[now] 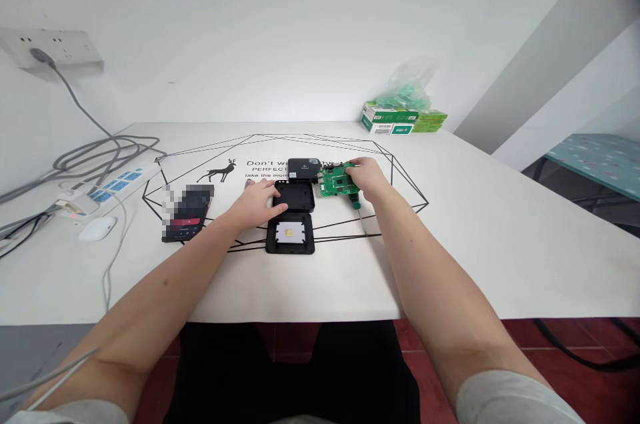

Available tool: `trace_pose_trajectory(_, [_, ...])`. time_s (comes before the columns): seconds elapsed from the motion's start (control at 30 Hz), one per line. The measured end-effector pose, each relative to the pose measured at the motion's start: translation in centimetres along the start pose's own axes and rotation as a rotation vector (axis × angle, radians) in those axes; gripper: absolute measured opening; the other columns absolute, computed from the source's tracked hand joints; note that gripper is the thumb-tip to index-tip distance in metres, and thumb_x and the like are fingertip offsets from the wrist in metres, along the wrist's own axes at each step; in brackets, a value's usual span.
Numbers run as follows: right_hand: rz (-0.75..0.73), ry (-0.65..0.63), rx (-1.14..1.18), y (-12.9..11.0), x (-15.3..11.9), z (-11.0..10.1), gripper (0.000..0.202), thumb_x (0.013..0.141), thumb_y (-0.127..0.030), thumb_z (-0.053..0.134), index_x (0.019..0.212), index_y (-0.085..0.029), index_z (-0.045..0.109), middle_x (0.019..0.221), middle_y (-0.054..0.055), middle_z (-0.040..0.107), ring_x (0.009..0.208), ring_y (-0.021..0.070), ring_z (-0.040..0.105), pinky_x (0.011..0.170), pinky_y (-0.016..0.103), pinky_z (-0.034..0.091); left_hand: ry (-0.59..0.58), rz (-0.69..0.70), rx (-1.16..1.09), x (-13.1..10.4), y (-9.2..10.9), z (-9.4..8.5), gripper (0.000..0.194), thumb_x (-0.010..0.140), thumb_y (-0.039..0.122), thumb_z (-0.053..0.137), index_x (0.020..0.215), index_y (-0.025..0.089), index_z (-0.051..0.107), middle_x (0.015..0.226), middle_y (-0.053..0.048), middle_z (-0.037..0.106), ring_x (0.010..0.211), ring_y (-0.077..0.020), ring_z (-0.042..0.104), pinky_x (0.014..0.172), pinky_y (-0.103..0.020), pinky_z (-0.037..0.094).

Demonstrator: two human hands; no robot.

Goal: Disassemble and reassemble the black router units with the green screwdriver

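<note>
My right hand (pixel 369 177) pinches a green circuit board (pixel 336 181) by its right edge, tilted above the table. My left hand (pixel 257 204) grips the left side of an open black plastic case half (pixel 295 197), with the thumb at its lower edge. Just below lies another black case part (pixel 270 244) with a white plate (pixel 290 233) inside it. Behind them is a flat black box-shaped part (pixel 303 167) with small labels, partly covered by the board. A screwdriver (pixel 355 202) with a green handle lies under my right hand, its shaft pointing towards me.
At left are a phone (pixel 187 214), a white mouse-like object (pixel 97 229), a power strip (pixel 120 185) and coiled grey cables (pixel 100 147). Green-and-white boxes (pixel 390 119) with a plastic bag (pixel 407 87) on top stand against the wall. The table's front edge (pixel 300 321) is near my lap.
</note>
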State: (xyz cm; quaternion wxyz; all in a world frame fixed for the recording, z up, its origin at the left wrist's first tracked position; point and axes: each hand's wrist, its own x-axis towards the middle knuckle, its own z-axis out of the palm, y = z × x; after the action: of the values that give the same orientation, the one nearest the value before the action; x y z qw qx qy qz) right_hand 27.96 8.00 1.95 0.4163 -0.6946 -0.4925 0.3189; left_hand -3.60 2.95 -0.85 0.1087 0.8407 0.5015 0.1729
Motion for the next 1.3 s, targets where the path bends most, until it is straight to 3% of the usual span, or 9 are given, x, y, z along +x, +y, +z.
trace_pose_trajectory(0.2, [-0.018, -0.062, -0.252, 0.3, -0.3, 0.6, 0.03, 0.079, -0.012, 0.071, 0.108, -0.013, 0.076, 0.1, 0.014, 0.076, 0.081, 0.0211, 0.065, 0.073, 0.032, 0.051, -0.054, -0.014, 0.012, 0.3, -0.3, -0.6, 0.042, 0.095, 0.063, 0.059, 0.104, 0.024, 0.074, 0.111, -0.01, 0.08, 0.129, -0.0371, 0.069, 0.131, -0.06, 0.031])
trace_pose_trajectory(0.33, [-0.018, -0.125, -0.379, -0.2, -1.3, 1.3, 0.032, 0.083, -0.008, 0.064, 0.113, -0.012, 0.077, 0.107, 0.016, 0.08, 0.082, 0.0207, 0.069, 0.068, 0.029, 0.051, -0.094, -0.049, 0.041, 0.0, -0.3, -1.4, 0.046, 0.094, 0.064, 0.057, 0.108, 0.024, 0.074, 0.116, -0.011, 0.081, 0.142, -0.0388, 0.06, 0.132, -0.056, 0.031])
trace_pose_trajectory(0.53, [-0.034, -0.139, -0.586, -1.3, -2.5, 1.5, 0.038, 0.091, -0.016, 0.066, 0.128, -0.01, 0.075, 0.126, 0.023, 0.08, 0.1, 0.0267, 0.076, 0.072, 0.03, 0.055, -0.09, -0.041, 0.043, -0.2, -0.2, -1.7, 0.049, 0.095, 0.065, 0.055, 0.111, 0.022, 0.074, 0.119, -0.011, 0.077, 0.12, -0.0362, 0.068, 0.123, -0.055, 0.042])
trace_pose_trajectory(0.67, [-0.079, -0.15, -0.723, -1.7, -3.1, 1.5, 0.036, 0.099, -0.021, 0.061, 0.131, -0.009, 0.074, 0.131, 0.025, 0.078, 0.113, 0.0318, 0.077, 0.085, 0.036, 0.059, -0.096, -0.04, 0.049, -0.2, -0.1, -1.5, 0.054, 0.097, 0.063, 0.054, 0.123, 0.02, 0.073, 0.128, -0.014, 0.075, 0.128, -0.0371, 0.066, 0.117, -0.052, 0.048])
trace_pose_trajectory(0.8, [-0.124, -0.13, -0.838, -2.2, -3.7, 1.6, 0.034, 0.102, -0.026, 0.06, 0.128, -0.012, 0.076, 0.134, 0.026, 0.077, 0.125, 0.0381, 0.075, 0.098, 0.046, 0.06, -0.115, 0.006, 0.045, -1.0, 0.4, -2.2, 0.066, 0.101, 0.064, 0.053, 0.15, 0.02, 0.063, 0.171, -0.015, 0.05, 0.16, -0.0382, 0.044, 0.131, -0.052, 0.035])
trace_pose_trajectory(0.9, [-0.135, -0.093, -0.89, -2.5, -3.8, 1.1, 0.035, 0.103, -0.031, 0.061, 0.13, -0.013, 0.075, 0.136, 0.026, 0.076, 0.127, 0.0382, 0.074, 0.101, 0.047, 0.06, -0.301, 0.02, 0.063, -1.9, 1.3, -3.6, 0.092, 0.089, 0.079, 0.069, 0.163, 0.025, 0.054, 0.186, -0.01, 0.023, 0.173, -0.0405, 0.012, 0.138, -0.057, 0.021])
trace_pose_trajectory(1.0, [-0.118, -0.054, -0.919, -2.4, -3.5, 0.0, 0.039, 0.105, -0.035, 0.061, 0.133, -0.013, 0.074, 0.137, 0.026, 0.075, 0.131, 0.0373, 0.073, 0.104, 0.047, 0.059, -0.47, -0.033, 0.09, -2.7, 2.3, -4.9, 0.109, 0.073, 0.078, 0.086, 0.165, 0.03, 0.053, 0.188, -0.007, 0.012, 0.173, -0.0447, 0.0, 0.137, -0.062, 0.021])
trace_pose_trajectory(1.13, [-0.053, -0.041, -0.922, -1.3, -2.3, -1.5, 0.051, 0.1, -0.043, 0.071, 0.138, -0.009, 0.071, 0.143, 0.029, 0.07, 0.137, 0.0409, 0.069, 0.105, 0.049, 0.059, -0.501, -0.031, 0.082, -3.0, 2.9, -5.4, 0.089, 0.075, 0.069, 0.088, 0.153, 0.031, 0.065, 0.189, -0.005, 0.012, 0.174, -0.0434, 0.004, 0.136, -0.059, 0.027])
trace_pose_trajectory(1.3, [-0.048, -0.103, -0.871, -0.3, -1.4, -2.1, 0.039, 0.085, -0.022, 0.084, 0.119, -0.004, 0.078, 0.123, 0.029, 0.079, 0.115, 0.0361, 0.078, 0.095, 0.043, 0.062, -0.519, -0.002, 0.046, -2.9, 2.5, -5.0, 0.066, 0.079, 0.07, 0.087, 0.132, 0.032, 0.077, 0.187, -0.004, 0.023, 0.173, -0.0429, 0.007, 0.136, -0.059, 0.026])
